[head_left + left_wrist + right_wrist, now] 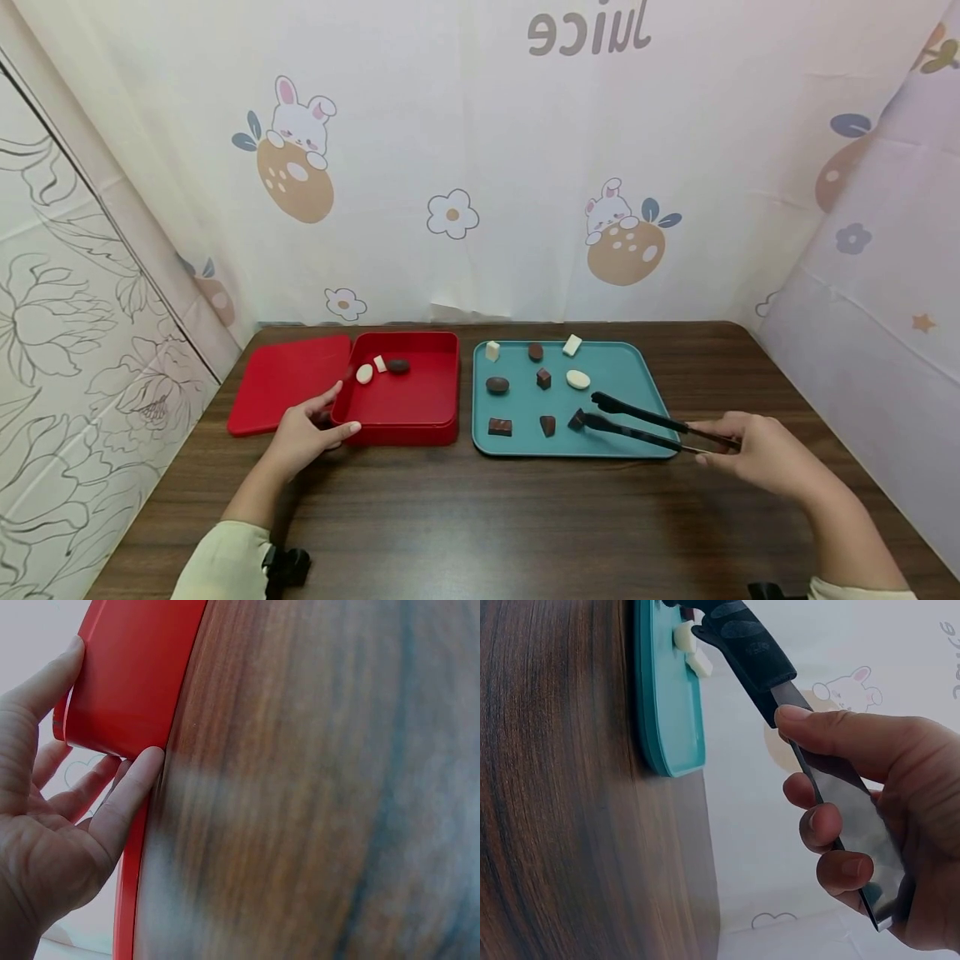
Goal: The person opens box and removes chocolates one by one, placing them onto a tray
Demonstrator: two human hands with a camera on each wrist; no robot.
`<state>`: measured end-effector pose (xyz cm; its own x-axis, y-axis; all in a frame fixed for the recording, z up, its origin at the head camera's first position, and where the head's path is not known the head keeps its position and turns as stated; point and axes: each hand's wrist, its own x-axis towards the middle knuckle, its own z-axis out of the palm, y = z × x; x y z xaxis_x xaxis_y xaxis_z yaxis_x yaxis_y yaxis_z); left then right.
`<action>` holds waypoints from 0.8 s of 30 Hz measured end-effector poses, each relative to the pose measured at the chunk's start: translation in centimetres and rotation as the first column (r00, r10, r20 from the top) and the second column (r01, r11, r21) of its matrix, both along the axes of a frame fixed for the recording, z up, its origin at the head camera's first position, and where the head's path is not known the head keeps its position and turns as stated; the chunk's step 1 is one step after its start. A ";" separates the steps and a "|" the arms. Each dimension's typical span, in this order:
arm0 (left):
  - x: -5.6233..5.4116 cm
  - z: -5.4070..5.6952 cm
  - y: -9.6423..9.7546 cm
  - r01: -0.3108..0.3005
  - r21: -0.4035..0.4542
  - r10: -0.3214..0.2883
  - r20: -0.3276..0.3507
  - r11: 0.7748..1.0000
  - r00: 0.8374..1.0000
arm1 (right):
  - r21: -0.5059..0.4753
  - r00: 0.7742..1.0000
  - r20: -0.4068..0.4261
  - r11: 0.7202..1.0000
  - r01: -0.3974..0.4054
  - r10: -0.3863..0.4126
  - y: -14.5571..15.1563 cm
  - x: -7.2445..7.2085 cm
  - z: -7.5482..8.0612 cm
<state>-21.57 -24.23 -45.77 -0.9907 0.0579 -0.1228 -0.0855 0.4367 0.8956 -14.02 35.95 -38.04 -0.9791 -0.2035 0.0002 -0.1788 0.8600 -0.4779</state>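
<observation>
My left hand [300,433] holds the near left corner of an open red box [420,400], thumb at its front and fingers along its left side. Inside the box lie a white oval chocolate [364,374], a small white piece [379,364] and a dark oval chocolate [398,366]. With thumb and fingers my right hand [765,454] grips black-tipped metal tongs [637,432], their arms apart. Under them is a teal tray [618,358] bearing several chocolates. One tong tip is right at a dark chocolate [576,419]; the other tip points up and apart from it.
A red lid [281,383] lies left of the box, partly beside my left fingers. On the tray sit a white oval chocolate [577,380], a dark bar [500,427] and other dark and white pieces. A printed curtain [465,150] hangs behind the wooden table [450,517].
</observation>
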 end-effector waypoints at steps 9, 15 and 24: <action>0.0 0.0 0.0 -0.001 0.002 0.001 -0.002 1.000 1.000 | -0.025 0.994 -0.109 1.000 -0.009 0.006 -0.6 -0.3 0.0; 0.1 0.1 0.0 -0.005 -0.005 0.005 0.003 1.000 1.000 | -0.083 0.961 -0.273 0.995 -0.059 0.035 -1.6 -0.6 -0.9; 0.0 -0.1 0.0 -0.004 0.007 0.004 0.006 1.000 1.000 | -0.259 0.929 -0.371 0.960 -0.110 0.007 -4.1 -1.5 -1.8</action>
<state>-21.53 -24.26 -45.82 -0.9903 0.0552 -0.1279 -0.0920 0.4296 0.8983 -15.53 31.82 -39.84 -0.8867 -0.2019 0.4160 -0.4302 0.6898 -0.5823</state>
